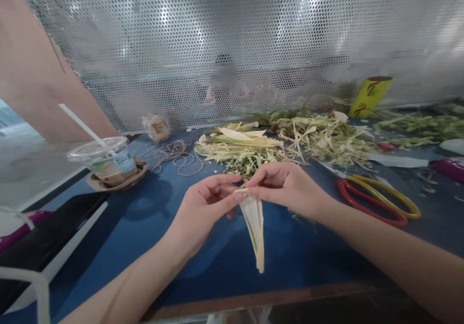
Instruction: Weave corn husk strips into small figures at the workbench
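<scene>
A pale dried husk strip [256, 227] hangs down between my two hands, its narrow end toward the table's front edge. My left hand [210, 201] pinches its upper end with thumb and fingers. From the other side, my right hand [281, 186] pinches the same end, the fingertips of both hands nearly touching. Just beyond the fingers lies a heap of small dried green sprigs [253, 159]. Behind that is a stack of pale husks [241, 138]. What lies between the fingertips is partly hidden.
Red and yellow scissors [373, 201] and a knife [398, 161] lie right. Dried stalks [326, 135] and a yellow tube [370, 97] stand behind. Left are twine [177, 155], a plastic cup [112, 162] and a black device [47, 232]. A perforated metal screen [181, 49] closes the back.
</scene>
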Motion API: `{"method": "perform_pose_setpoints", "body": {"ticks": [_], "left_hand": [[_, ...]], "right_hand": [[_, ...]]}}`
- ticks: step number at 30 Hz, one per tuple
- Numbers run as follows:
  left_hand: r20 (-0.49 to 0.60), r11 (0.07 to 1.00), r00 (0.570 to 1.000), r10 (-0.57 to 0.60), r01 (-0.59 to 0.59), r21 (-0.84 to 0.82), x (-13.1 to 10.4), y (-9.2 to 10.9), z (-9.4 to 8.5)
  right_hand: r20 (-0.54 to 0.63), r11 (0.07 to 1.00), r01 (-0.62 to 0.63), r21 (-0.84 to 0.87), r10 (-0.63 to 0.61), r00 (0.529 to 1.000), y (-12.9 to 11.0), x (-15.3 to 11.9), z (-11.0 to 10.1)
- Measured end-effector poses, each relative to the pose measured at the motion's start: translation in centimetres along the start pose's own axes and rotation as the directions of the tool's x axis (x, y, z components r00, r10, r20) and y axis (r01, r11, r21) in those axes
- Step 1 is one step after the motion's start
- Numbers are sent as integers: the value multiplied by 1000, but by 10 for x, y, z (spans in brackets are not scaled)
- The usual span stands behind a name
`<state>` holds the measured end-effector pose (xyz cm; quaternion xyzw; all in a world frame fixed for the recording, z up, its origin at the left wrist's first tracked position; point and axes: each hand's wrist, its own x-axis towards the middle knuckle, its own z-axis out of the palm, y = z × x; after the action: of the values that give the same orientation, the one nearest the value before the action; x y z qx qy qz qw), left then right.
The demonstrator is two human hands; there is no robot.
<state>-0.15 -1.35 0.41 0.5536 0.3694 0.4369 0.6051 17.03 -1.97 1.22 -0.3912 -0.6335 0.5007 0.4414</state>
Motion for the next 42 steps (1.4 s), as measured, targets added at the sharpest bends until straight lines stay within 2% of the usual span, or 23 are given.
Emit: {"method": "perform_pose_setpoints", "body": {"ticks": [4, 9, 15, 19, 23, 30, 33, 42], "left_hand": [[-16, 1000, 1000, 12, -12, 8, -1, 0, 0], [-21, 1000, 1000, -2, 2, -9, 0, 2, 1], [56, 997, 995, -78, 79, -19, 1, 2, 1], [4, 1000, 1000, -24, 24, -4, -1, 2, 1], [-21, 1000, 999, -31, 30, -8, -3, 3, 2], [80, 995, 994, -78, 83, -55, 0, 2, 0], [48, 996, 997, -59, 62, -60, 0, 0, 0], [-1, 998, 999, -32, 32, -62, -2, 2, 1]], "right_hand": [[23, 999, -43, 19, 43, 999, -1, 1, 0], [10, 999, 32, 37, -32, 999, 0, 1, 0], [-13, 996, 91, -14, -91, 996, 0, 0, -1], [15, 999, 40, 1, -40, 999, -1, 0, -1], [55, 999, -13, 48, 11, 998, 1, -1, 0], [-28, 994, 101, -34, -102, 994, 3, -2, 0], [-34, 993, 112, -46, -114, 993, 1, -2, 0], [73, 995, 23, 99, -30, 997, -2, -2, 2]]}}
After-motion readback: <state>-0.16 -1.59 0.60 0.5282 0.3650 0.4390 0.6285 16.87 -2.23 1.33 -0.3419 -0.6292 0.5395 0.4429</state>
